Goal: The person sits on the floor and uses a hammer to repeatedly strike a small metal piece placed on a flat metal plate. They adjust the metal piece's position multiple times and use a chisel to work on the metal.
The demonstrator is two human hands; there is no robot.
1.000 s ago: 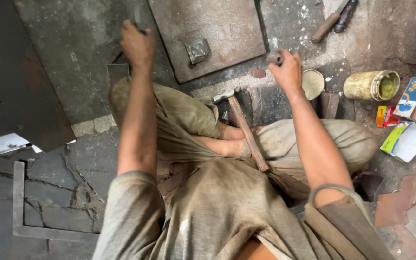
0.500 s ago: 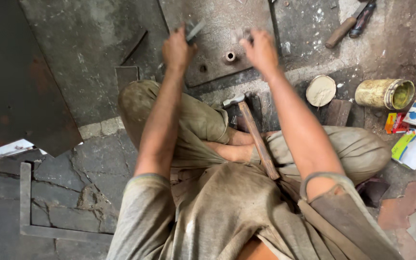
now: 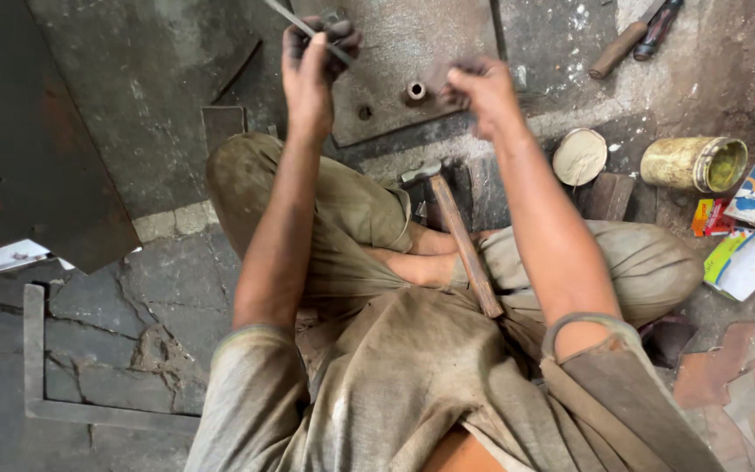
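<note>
My left hand [image 3: 310, 61] is raised over the far edge of a grey steel plate [image 3: 456, 35] and grips a thin metal strip [image 3: 288, 16] that slants up and to the left. My right hand [image 3: 482, 87] hovers over the plate's near edge with its fingers pinched. Blur hides whether anything is in them. A small metal ring [image 3: 415, 90] stands on the plate just left of that hand, beside a hole [image 3: 365, 112]. A wooden-handled hammer [image 3: 465, 245] lies across my crossed legs, head towards the plate.
A yellow tin can [image 3: 696, 163] lies on its side at right near a round lid [image 3: 579, 156] and small cardboard boxes [image 3: 744, 262]. Two handled tools [image 3: 626, 39] lie top right. A dark metal sheet [image 3: 10, 131] and an angle-iron frame [image 3: 37, 350] sit left.
Both hands have come together over the steel plate from wider apart. The left hand has picked up the thin strip and now holds it higher.
</note>
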